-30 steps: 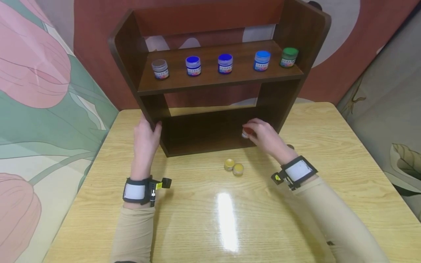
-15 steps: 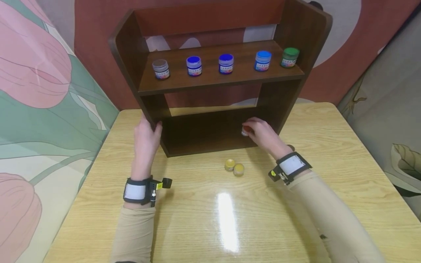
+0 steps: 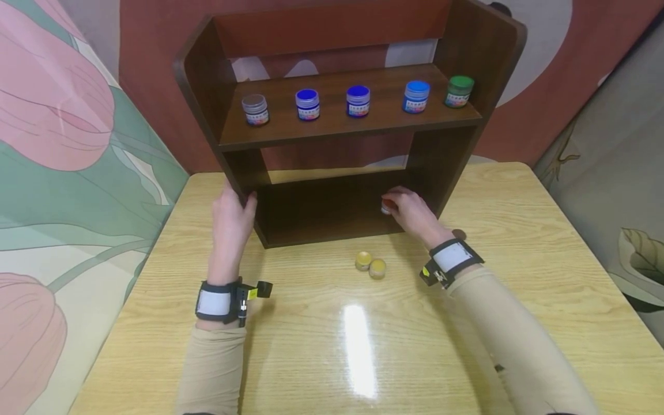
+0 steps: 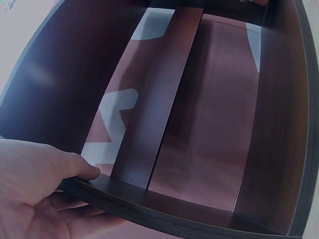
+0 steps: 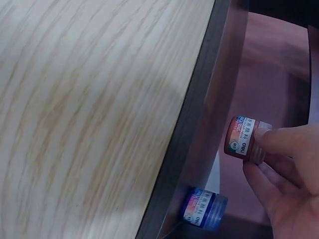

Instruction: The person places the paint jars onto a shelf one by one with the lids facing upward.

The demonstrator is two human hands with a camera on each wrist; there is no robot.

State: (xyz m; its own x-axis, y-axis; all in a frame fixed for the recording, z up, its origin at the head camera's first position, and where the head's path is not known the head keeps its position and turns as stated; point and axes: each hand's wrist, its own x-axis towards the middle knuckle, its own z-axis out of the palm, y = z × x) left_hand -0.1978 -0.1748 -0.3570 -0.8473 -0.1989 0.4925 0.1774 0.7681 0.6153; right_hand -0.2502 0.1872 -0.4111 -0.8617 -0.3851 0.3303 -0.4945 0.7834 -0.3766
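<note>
My left hand [image 3: 230, 222] grips the left side panel of the dark wooden shelf unit [image 3: 344, 129]. In the left wrist view its thumb [image 4: 82, 167] lies over the panel's edge, with the fingers on the outer side. My right hand [image 3: 412, 213] is inside the lower compartment, towards its right end. It pinches a red paint jar [image 5: 241, 137] by the clear lid, close over the lower shelf board. A blue paint jar [image 5: 203, 208] stands on that board beside it, hidden by the right hand in the head view.
On the upper shelf stand a dark-grey jar [image 3: 256, 109], two deep-blue jars [image 3: 308, 105], a light-blue jar [image 3: 416, 97] and a green jar [image 3: 459, 92]. Two yellow jars [image 3: 370, 265] sit on the table [image 3: 290, 334] before the unit. A dark round object [image 3: 459, 234] shows behind my right wrist.
My right wrist and forearm have swung a little to the left, while the right fingers stay at nearly the same place with the red jar. The left hand keeps its grip.
</note>
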